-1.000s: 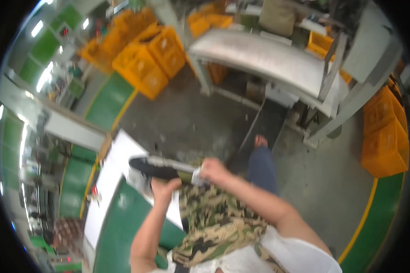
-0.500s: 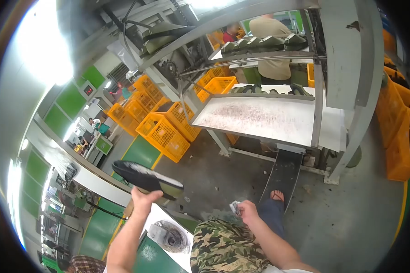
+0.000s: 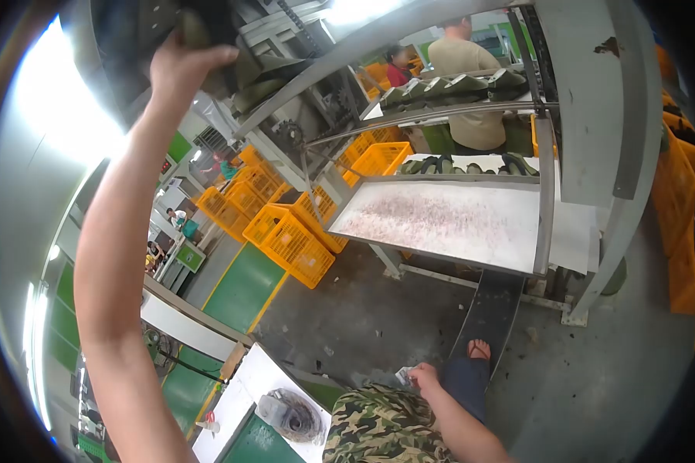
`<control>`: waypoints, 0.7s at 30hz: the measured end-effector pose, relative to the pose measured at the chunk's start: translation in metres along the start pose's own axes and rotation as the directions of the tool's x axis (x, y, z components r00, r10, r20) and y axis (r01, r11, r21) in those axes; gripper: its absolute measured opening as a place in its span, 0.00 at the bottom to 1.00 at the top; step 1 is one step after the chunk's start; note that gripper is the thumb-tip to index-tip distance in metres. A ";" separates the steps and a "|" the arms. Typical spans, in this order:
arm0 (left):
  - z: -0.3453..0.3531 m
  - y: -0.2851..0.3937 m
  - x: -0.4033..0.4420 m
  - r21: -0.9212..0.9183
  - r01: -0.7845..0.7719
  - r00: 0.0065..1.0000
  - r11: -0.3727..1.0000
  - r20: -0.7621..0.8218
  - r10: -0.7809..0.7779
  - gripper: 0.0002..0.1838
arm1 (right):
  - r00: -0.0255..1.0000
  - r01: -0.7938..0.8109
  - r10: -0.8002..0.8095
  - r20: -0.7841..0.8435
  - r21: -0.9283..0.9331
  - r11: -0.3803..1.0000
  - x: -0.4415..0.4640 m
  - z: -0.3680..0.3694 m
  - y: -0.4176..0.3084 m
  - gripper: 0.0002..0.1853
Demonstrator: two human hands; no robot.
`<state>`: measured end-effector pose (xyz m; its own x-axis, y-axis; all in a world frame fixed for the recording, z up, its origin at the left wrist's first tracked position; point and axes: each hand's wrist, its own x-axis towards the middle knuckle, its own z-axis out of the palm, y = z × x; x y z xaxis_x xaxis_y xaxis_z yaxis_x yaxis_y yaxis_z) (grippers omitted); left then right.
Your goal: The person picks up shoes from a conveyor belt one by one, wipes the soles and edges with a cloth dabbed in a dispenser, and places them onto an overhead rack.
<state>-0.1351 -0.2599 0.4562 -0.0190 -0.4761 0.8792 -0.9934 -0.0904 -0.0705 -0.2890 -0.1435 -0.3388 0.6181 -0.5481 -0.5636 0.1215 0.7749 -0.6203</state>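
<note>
My left hand (image 3: 179,63) is raised high at the upper left, its fingers around a dark shoe (image 3: 212,21) with an olive-green patch. The shoe is beside the upper level of the metal rack, partly cut off by the frame edge; whether it touches the rack I cannot tell. Low near my lap, my right hand (image 3: 423,376) is closed on a small crumpled greyish-white piece (image 3: 402,375), its material unclear. Another olive and black shoe (image 3: 259,91) sits on the upper rack near my left wrist.
Several shoes line a rack shelf (image 3: 455,86) ahead, above a stained white tray (image 3: 440,216). Yellow crates (image 3: 293,251) stand left of the rack. A round dark container (image 3: 297,420) rests on the white tabletop beside me. A person (image 3: 463,58) stands behind the rack.
My left hand has lifted the shoe from above the side table up to the rack's upper level. The right hand keeps the crumpled piece, low by my lap.
</note>
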 end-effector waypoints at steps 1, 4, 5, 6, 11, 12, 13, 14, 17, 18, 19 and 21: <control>0.014 0.011 0.019 -0.002 -0.045 0.999 0.999 -0.001 0.045 0.41 | 1.000 -0.009 0.009 0.007 -0.008 1.000 0.000 0.000 -0.001 0.11; 0.048 0.044 0.058 0.119 -0.092 0.987 0.989 0.140 0.075 0.40 | 0.999 0.031 -0.031 0.036 -0.006 0.999 0.004 -0.004 -0.001 0.10; 0.061 0.062 0.052 0.002 -0.070 0.983 0.998 0.170 0.069 0.37 | 0.999 0.029 -0.029 0.043 0.004 1.000 0.005 -0.005 -0.002 0.10; 0.072 0.071 0.049 -0.112 -0.045 0.977 0.993 0.202 0.067 0.35 | 0.998 0.033 -0.033 0.050 -0.005 0.999 0.007 -0.007 -0.002 0.10; 0.117 0.031 0.051 0.128 0.092 0.995 0.988 0.021 -0.095 0.46 | 0.998 0.019 -0.023 0.066 0.058 0.998 0.009 -0.011 -0.007 0.09; 0.124 0.007 0.042 0.231 0.046 0.996 0.972 -0.084 -0.027 0.47 | 0.997 0.011 -0.016 0.072 0.066 0.998 0.009 -0.012 -0.006 0.09; 0.130 -0.014 0.035 0.334 0.009 0.982 0.943 -0.179 0.054 0.48 | 0.996 0.011 -0.019 0.083 0.087 0.996 0.009 -0.012 -0.004 0.09; 0.126 -0.027 0.020 0.215 0.028 0.970 0.976 -0.241 0.026 0.48 | 0.995 0.013 -0.024 0.093 0.112 0.994 0.010 -0.012 -0.003 0.09; 0.114 -0.051 -0.046 -0.009 0.110 0.935 0.994 -0.339 -0.106 0.48 | 0.994 0.008 -0.022 0.107 0.129 0.992 0.011 -0.008 -0.001 0.08; 0.114 -0.055 -0.065 -0.052 0.135 0.941 0.989 -0.305 -0.145 0.48 | 0.994 -0.002 -0.012 0.107 0.133 0.991 0.009 -0.006 -0.004 0.08; 0.115 -0.058 -0.083 -0.095 0.164 0.946 0.982 -0.269 -0.184 0.49 | 0.994 -0.013 -0.002 0.105 0.135 0.991 0.007 -0.003 -0.005 0.08; 0.124 -0.060 -0.094 -0.105 0.189 0.958 0.976 -0.198 -0.207 0.50 | 0.994 0.008 -0.019 0.105 0.103 0.995 0.012 -0.004 0.001 0.08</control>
<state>-0.0601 -0.3181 0.3194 0.1646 -0.2640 0.9504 -0.9854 -0.0859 0.1468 -0.2843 -0.1505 -0.3483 0.6936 -0.5264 -0.4918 0.2055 0.7989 -0.5653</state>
